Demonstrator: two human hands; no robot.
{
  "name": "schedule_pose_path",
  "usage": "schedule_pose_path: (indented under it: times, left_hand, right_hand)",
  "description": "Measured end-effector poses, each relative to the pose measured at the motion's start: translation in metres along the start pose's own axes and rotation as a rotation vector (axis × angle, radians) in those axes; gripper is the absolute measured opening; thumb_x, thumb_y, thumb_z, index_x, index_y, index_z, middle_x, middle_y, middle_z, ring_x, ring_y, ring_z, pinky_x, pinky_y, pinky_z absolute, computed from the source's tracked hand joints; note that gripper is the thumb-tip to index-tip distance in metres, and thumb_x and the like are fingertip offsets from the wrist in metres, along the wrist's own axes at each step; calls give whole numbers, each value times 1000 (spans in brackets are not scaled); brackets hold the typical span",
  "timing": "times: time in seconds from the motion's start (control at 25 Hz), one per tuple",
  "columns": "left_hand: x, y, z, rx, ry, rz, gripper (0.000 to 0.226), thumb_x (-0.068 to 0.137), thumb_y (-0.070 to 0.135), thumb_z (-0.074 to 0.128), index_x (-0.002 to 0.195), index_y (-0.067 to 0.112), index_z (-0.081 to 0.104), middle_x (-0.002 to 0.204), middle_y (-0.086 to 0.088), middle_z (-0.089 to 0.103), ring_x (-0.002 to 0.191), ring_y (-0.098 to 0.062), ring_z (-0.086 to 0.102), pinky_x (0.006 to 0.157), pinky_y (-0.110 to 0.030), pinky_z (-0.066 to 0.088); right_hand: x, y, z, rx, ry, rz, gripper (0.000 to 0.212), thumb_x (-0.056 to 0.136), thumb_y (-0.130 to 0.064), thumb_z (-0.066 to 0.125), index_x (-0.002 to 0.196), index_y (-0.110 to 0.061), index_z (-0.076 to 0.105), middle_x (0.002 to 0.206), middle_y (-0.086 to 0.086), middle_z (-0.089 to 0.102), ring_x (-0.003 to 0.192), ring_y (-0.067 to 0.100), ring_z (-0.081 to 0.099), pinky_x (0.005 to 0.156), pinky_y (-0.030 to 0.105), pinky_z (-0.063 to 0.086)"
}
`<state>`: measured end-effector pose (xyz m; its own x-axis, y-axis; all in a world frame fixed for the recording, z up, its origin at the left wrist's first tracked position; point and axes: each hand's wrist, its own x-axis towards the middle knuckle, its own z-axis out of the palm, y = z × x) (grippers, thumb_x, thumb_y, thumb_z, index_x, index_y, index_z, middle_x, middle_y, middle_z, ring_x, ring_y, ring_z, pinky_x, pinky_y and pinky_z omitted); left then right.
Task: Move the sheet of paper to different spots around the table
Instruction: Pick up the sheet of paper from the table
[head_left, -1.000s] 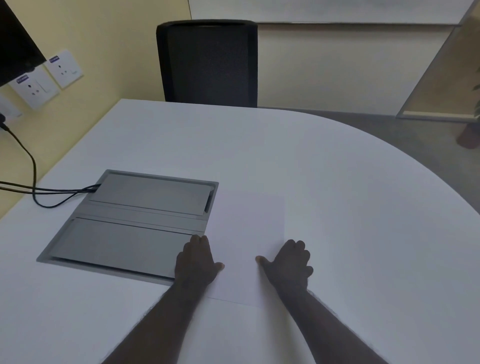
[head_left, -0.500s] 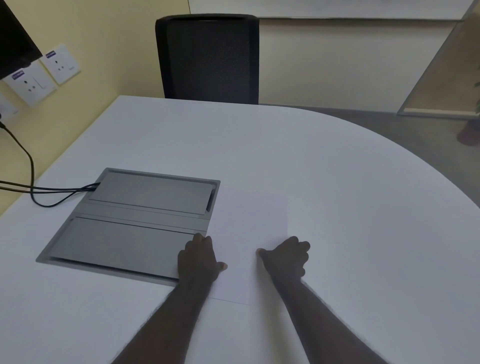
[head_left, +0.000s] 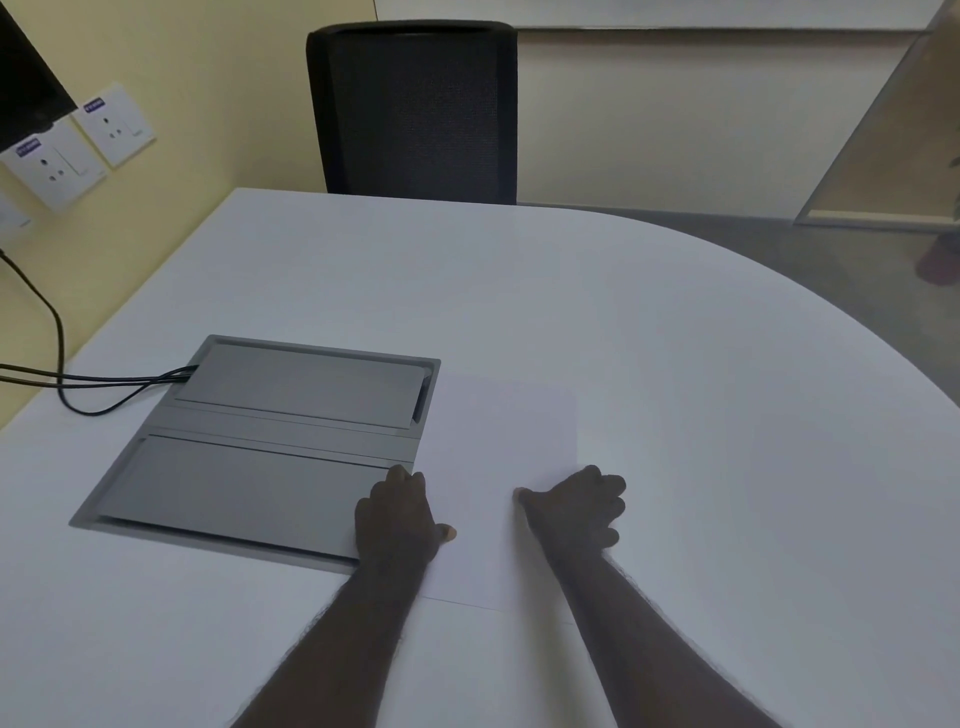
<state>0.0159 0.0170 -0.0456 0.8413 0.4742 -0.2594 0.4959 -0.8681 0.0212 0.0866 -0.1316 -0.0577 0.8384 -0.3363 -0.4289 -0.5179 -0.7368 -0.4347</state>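
A white sheet of paper (head_left: 496, 457) lies flat on the white table (head_left: 701, 415), just right of a grey panel. My left hand (head_left: 397, 519) is at the sheet's left edge, thumb on top of the paper, fingers curled down over the edge by the panel. My right hand (head_left: 579, 512) is at the sheet's right edge. Its thumb points inward on the paper and its fingers are curled at the edge. Both forearms cover the sheet's near corners.
A grey recessed cable panel (head_left: 260, 447) is set into the table at left, with black cables (head_left: 78, 387) running off to wall sockets (head_left: 78, 150). A black chair (head_left: 415, 109) stands at the far edge. The table's curved edge runs along the right.
Both hands have shifted slightly forward with the sheet, and their fingers have curled in from a flatter spread, most visibly on the right hand.
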Motion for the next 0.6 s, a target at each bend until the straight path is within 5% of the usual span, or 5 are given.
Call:
schedule_pose_path:
  times: [0.6]
  left_hand:
    - [3, 3, -3, 67, -34, 1, 60, 78, 57, 69, 121, 19, 53, 125, 0, 47, 114, -19, 53, 92, -33, 39]
  right_hand:
    - [10, -8, -10, 157, -148, 79, 56, 64, -50, 76, 102, -13, 58, 110, 4, 34, 110, 29, 43, 90, 42, 46]
